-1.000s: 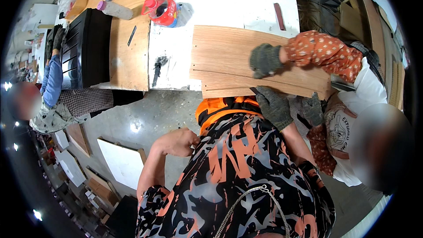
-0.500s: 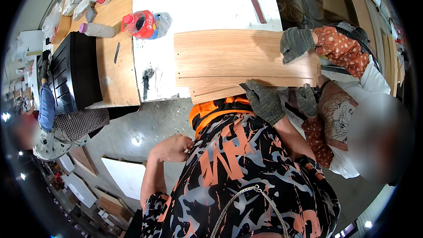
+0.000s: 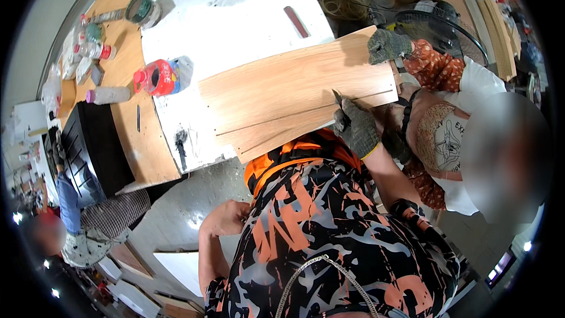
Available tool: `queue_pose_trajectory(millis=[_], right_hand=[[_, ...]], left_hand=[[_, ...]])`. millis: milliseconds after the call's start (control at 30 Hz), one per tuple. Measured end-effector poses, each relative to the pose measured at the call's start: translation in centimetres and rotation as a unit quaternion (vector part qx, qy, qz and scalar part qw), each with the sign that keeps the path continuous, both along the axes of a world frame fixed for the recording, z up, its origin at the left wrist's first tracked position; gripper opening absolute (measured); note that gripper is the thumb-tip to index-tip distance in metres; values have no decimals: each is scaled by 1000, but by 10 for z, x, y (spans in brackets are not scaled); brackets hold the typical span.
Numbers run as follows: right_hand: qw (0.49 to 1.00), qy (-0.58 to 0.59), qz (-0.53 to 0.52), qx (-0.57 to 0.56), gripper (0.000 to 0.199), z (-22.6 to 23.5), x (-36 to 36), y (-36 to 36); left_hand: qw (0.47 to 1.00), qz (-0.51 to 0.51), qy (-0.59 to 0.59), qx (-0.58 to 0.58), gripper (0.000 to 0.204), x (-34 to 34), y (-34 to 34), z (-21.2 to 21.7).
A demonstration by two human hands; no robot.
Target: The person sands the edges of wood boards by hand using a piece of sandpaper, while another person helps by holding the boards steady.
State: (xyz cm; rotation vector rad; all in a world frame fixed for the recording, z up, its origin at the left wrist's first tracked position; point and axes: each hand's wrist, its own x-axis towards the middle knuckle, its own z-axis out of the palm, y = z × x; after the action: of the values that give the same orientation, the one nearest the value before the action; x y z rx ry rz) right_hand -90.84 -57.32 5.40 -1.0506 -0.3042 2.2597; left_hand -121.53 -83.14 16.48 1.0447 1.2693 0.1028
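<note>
A light wood-grain board point(image 3: 282, 94), with a long dark groove near its near edge and small holes at its left end, lies slanted over the white table point(image 3: 235, 23). My right hand point(image 3: 358, 126), in a dark grey glove, is closed around a thin dark pointed tool point(image 3: 336, 98). Its tip stands over the board near the groove; whether it touches, I cannot tell. My bare left hand point(image 3: 226, 218) is curled against my side at the waist, its fingertips hidden. A co-worker's gloved hand point(image 3: 388, 47) grips the board's far right corner.
A red-capped bottle point(image 3: 158, 78) with dark liquid and a brown strip point(image 3: 296, 22) are on the white table. Several bottles and a black slatted piece point(image 3: 97, 147) occupy the wooden table at left, where another person stands. A fan point(image 3: 441, 32) is at far right.
My right hand has moved from the board's near edge to above its surface, bringing the pointed tool over the groove. The view has turned; the board appears more slanted. My left hand stays at my waist.
</note>
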Motion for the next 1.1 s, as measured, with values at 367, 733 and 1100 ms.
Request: queue_pose_trajectory(millis=[367,733,1100], right_hand=[[987,-142,-64,-31,21,-11,-3,-21],[971,-195,-125,64,14,-13,-5,-23],[945,-246,-206,58,25,-7,-6,-21]], left_hand=[[996,24,12,91,20,-7,15,3],[797,562,179,135,56,-17,60,-110],[796,576,136,124,33,-1,36,-128]])
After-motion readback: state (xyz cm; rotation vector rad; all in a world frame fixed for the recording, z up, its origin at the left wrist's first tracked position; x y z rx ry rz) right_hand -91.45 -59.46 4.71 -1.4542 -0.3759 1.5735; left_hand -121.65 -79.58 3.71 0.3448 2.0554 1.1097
